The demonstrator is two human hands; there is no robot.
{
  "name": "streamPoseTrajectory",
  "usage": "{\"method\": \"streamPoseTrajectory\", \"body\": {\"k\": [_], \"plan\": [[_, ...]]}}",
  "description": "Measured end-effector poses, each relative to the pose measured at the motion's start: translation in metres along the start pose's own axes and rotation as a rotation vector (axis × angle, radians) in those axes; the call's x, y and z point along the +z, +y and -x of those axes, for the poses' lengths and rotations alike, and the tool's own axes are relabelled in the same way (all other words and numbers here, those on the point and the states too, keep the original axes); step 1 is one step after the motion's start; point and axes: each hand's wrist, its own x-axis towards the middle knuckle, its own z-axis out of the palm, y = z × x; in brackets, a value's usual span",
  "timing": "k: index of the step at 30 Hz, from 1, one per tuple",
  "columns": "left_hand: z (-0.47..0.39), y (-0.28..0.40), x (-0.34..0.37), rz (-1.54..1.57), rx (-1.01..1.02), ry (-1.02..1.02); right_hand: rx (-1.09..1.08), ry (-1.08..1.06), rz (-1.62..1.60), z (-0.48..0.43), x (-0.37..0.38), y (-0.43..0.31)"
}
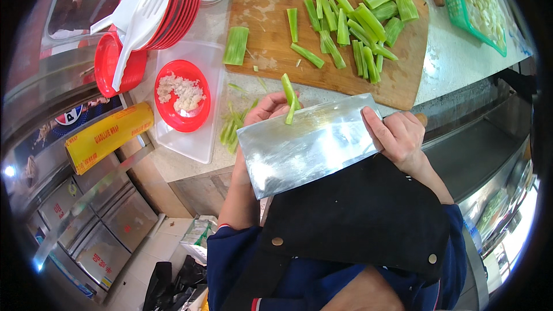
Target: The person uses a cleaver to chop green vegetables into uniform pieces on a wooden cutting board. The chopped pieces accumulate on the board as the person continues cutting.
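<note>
My right hand [397, 138] grips a Chinese cleaver [309, 147] by the handle end, with a finger laid along its broad steel blade. The blade lies flat to view in front of my black apron, its upper edge beside my left hand [268, 107]. Pinched in my left hand is a green celery stalk piece [288, 87]. A narrow strip [291, 113] hangs from it over the blade's edge; whether it is peel or part of the stalk, I cannot tell. Beyond the hands, several cut celery pieces [367, 21] lie on a wooden cutting board [268, 0].
Green peelings [233, 127] lie on the counter by my left wrist. Left of them, a red bowl of minced garlic-like bits [183, 95] sits on a translucent plastic lid [196, 149]. Stacked red bowls [185, 8], a yellow wrap box [110, 138] and a green basket [466, 21] stand around.
</note>
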Motion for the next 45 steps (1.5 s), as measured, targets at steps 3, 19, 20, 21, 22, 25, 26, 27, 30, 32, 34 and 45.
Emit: {"method": "streamPoseTrajectory", "body": {"k": [3, 19, 20, 21, 22, 25, 26, 27, 30, 32, 34, 45], "plan": [[0.005, -0.007, -0.005, 0.092, 0.105, -0.072, 0.014, -0.007, -0.008, -0.001, 0.002, 0.001], [0.04, -0.016, -0.026, 0.549, 0.228, -0.021, 0.038, -0.051, -0.053, -0.017, 0.023, 0.006], [0.042, -0.016, -0.029, 0.529, 0.212, 0.012, 0.032, -0.062, -0.049, -0.02, 0.026, 0.006], [0.045, -0.017, -0.031, 0.499, 0.198, 0.063, 0.026, -0.073, -0.045, -0.022, 0.03, 0.007], [0.046, -0.016, -0.034, 0.454, 0.176, 0.101, 0.036, -0.064, -0.06, -0.025, 0.034, 0.006], [0.05, -0.014, -0.043, 0.382, 0.206, -0.112, 0.081, -0.057, -0.065, -0.033, 0.045, 0.005], [0.054, -0.015, -0.044, 0.348, 0.197, -0.063, 0.103, -0.065, -0.045, -0.034, 0.047, 0.006], [0.056, -0.015, -0.047, 0.369, 0.179, -0.054, 0.127, -0.072, -0.03, -0.035, 0.049, 0.005], [0.06, -0.017, -0.053, 0.398, 0.17, -0.029, 0.16, -0.122, -0.086, -0.034, 0.049, 0.004], [0.06, -0.022, -0.058, 0.421, 0.186, -0.057, 0.169, -0.141, -0.119, -0.033, 0.047, 0.001], [0.059, -0.032, -0.061, 0.427, 0.19, 0.029, 0.176, -0.144, -0.139, -0.031, 0.044, -0.002], [0.037, -0.038, -0.039, 0.201, 0.148, 0.194, -0.072, -0.135, -0.157, -0.034, 0.023, -0.014]]}}
